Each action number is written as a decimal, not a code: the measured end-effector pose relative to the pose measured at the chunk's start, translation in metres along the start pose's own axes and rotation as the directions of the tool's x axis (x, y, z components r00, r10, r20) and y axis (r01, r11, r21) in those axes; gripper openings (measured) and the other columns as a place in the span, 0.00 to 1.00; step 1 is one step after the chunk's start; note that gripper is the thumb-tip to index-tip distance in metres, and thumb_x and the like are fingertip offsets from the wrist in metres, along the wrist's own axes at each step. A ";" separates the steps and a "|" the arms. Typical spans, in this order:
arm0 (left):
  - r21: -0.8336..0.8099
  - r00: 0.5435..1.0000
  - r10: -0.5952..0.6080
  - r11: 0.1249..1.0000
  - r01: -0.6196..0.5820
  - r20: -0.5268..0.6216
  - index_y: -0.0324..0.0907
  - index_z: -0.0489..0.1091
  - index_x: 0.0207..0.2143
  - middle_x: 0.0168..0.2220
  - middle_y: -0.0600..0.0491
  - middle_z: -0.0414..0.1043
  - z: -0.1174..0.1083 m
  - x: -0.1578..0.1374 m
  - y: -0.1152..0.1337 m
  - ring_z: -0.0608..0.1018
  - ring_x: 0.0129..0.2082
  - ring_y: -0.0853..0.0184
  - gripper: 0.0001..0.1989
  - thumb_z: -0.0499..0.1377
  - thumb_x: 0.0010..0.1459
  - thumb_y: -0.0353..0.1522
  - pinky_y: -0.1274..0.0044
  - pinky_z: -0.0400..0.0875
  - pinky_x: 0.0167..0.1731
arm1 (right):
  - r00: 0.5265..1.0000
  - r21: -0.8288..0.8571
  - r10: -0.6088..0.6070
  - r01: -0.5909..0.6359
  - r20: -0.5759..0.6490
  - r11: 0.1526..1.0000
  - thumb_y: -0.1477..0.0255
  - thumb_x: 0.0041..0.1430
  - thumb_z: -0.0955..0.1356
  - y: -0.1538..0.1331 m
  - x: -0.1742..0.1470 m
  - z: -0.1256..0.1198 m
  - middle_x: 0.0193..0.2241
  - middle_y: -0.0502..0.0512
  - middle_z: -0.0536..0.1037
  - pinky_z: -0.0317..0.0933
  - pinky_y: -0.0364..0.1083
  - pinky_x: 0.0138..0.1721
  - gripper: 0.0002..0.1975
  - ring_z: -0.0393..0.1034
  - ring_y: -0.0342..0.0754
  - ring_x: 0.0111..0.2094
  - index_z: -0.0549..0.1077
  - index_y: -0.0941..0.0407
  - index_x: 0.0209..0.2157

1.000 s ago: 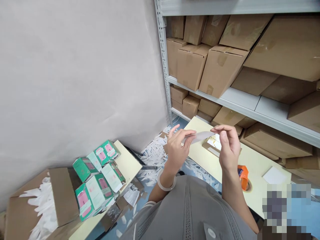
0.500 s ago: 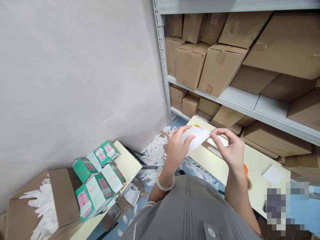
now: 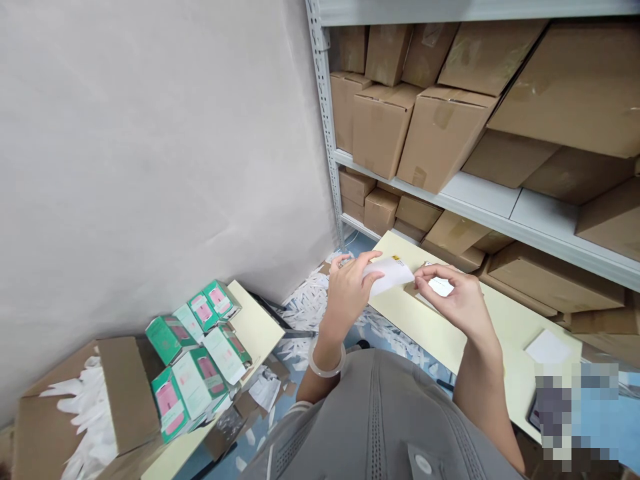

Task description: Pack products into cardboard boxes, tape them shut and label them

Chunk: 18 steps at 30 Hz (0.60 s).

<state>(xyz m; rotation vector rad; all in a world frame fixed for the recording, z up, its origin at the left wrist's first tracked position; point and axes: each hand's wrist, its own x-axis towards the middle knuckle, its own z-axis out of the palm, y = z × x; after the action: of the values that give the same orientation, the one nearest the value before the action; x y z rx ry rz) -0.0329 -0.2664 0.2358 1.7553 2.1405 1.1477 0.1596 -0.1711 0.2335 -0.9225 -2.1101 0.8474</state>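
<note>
My left hand (image 3: 346, 293) grips a white paper sheet (image 3: 391, 277) with a small yellow-and-black print on its upper edge. Thumb on the near side and fingers at the far side hold it, and the sheet bows a little. At its right corner, the thumb and forefinger of my right hand (image 3: 463, 297) are pinched together on the edge. Below the right hand, on the cream table (image 3: 505, 333), lies a brown package, partly covered, with a white label (image 3: 441, 287) on top.
Cardboard boxes (image 3: 440, 140) fill the metal shelves behind the table. White paper (image 3: 550, 347) lies on the table's right. At left, green-and-white boxes (image 3: 193, 380) stand beside an open carton (image 3: 127, 393) of white strips. Paper scraps (image 3: 310, 300) litter the floor.
The sheet has tilted flatter and curved more. My right hand has shifted slightly left and down at its corner, and my right forearm now covers the orange thing on the table.
</note>
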 end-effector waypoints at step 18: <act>-0.077 0.976 0.147 0.984 -0.160 -0.158 0.47 0.75 0.46 0.42 0.52 0.79 0.023 -0.002 0.012 0.79 0.42 0.66 0.13 0.50 0.69 0.32 0.72 0.71 0.45 | 0.958 0.647 0.283 -0.249 0.053 0.721 0.62 0.56 0.73 -0.021 0.008 0.044 0.27 0.53 0.79 0.69 0.48 0.37 0.09 0.73 0.48 0.31 0.79 0.53 0.33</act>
<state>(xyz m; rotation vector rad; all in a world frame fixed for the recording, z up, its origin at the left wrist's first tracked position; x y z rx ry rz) -0.0104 -0.2572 0.2267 1.8775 2.0264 1.4362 0.1139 -0.1889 0.2277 -0.8470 -1.4597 1.5635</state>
